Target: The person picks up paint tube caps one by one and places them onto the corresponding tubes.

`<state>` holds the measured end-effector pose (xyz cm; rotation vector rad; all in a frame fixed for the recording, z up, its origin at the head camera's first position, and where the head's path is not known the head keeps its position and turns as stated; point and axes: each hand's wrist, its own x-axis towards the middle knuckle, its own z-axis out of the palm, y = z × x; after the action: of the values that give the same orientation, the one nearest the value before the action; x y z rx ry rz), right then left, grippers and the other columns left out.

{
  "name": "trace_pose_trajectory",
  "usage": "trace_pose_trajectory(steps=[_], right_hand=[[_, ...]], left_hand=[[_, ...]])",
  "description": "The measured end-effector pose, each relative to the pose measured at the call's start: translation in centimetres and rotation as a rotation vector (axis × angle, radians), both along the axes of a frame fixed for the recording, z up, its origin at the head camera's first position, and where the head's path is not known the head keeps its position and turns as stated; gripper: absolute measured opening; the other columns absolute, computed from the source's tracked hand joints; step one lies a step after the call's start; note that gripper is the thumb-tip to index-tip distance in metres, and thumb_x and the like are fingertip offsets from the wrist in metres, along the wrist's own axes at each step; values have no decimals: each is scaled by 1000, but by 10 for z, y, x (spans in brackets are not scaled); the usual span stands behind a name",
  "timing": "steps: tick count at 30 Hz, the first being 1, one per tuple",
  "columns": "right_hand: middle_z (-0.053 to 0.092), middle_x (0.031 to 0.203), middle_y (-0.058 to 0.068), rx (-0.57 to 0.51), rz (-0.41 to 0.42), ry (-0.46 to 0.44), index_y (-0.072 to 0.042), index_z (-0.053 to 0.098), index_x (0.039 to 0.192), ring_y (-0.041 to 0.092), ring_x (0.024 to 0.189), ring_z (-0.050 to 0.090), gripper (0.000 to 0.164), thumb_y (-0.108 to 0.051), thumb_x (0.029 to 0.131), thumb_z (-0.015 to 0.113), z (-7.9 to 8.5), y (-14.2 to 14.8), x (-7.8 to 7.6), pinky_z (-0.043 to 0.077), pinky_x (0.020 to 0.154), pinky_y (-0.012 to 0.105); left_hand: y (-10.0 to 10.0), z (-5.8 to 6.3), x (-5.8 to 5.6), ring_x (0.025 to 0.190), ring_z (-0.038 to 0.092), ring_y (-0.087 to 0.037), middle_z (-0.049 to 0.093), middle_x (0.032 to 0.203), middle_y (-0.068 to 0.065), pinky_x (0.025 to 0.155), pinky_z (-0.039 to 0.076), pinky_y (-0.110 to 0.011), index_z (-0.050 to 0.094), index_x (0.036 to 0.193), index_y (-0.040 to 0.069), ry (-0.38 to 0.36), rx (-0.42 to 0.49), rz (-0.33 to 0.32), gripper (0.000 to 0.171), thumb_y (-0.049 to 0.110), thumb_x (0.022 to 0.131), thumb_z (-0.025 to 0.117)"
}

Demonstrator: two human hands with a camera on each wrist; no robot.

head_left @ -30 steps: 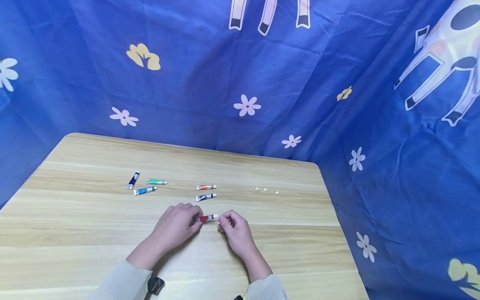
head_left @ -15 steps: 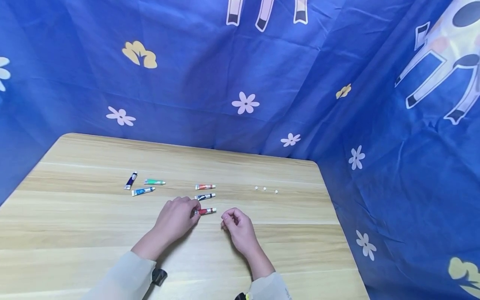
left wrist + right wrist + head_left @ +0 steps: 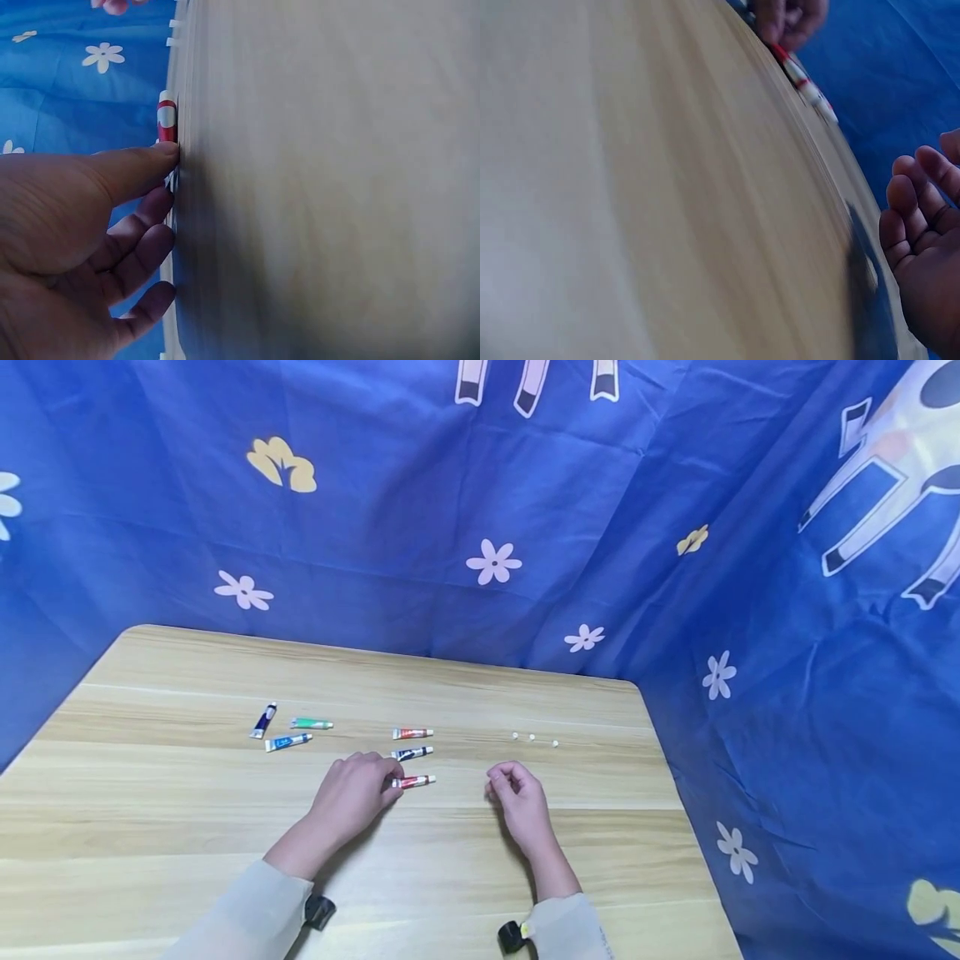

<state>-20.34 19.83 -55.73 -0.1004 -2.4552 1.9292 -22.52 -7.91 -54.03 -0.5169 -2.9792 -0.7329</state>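
My left hand point(image 3: 356, 793) pinches the crimped end of a small red paint tube point(image 3: 417, 782) lying on the table. In the left wrist view the thumb covers the tube's lower part, and its white tip point(image 3: 166, 96) points away. Just behind lie a dark blue paint tube point(image 3: 413, 753) and an orange-red paint tube point(image 3: 413, 733), side by side. To the right, my right hand point(image 3: 521, 802) hovers over the table, fingers loosely bent and nothing visible in them; its thumb and index tips sit close together. Three small white caps point(image 3: 532, 737) lie beyond it.
Farther left on the wooden table point(image 3: 187, 818) lie a purple-blue tube point(image 3: 263, 721), a green tube point(image 3: 311, 723) and a blue tube point(image 3: 288, 742). A blue patterned cloth point(image 3: 375, 527) hangs along the back and sides.
My left hand has moved the red paint tube back to lie near the dark blue one. The right hand has left the tube's white tip and shifted right, toward the caps.
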Motion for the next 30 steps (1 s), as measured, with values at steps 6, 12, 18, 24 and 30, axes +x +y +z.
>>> trace_pose_trajectory(steps=[6, 12, 18, 24, 30], right_hand=[[72, 93, 15, -11, -86, 0, 8, 69, 111, 11, 84, 67, 20, -12, 107, 67, 0, 22, -9, 58, 81, 19], [70, 94, 14, -22, -144, 7, 11, 67, 113, 10, 85, 66, 21, -9, 106, 66, 2, 41, -16, 58, 82, 18], [69, 94, 12, -1, -154, 14, 10, 68, 112, 11, 87, 67, 19, -9, 106, 67, -1, 54, -21, 59, 82, 18], [68, 95, 5, 5, -177, 12, 7, 68, 113, 10, 87, 65, 17, -8, 106, 68, -4, 68, -25, 57, 82, 17], [69, 98, 5, 94, -210, 0, 3, 70, 113, 9, 87, 61, 16, -11, 106, 68, -7, 80, -27, 52, 78, 16]], left_hand=[[-2, -1, 0, 92, 70, -24, 79, 99, -1, 84, 55, -53, 80, 108, 18, -20, 26, -5, 23, 25, 88, 90], [-11, -1, 1, 105, 73, -30, 78, 107, -2, 91, 54, -55, 78, 112, 17, -63, 51, 1, 20, 24, 95, 83], [-29, 0, 4, 109, 71, -31, 72, 112, -6, 92, 54, -56, 71, 113, 15, -86, 100, 24, 14, 18, 99, 74], [-46, 2, 8, 104, 68, -28, 68, 110, -7, 91, 53, -56, 67, 102, 16, -81, 87, 44, 7, 16, 98, 74], [-63, 1, 15, 108, 70, -34, 68, 113, -10, 89, 53, -59, 66, 92, 18, -49, 51, 51, 10, 13, 97, 73]])
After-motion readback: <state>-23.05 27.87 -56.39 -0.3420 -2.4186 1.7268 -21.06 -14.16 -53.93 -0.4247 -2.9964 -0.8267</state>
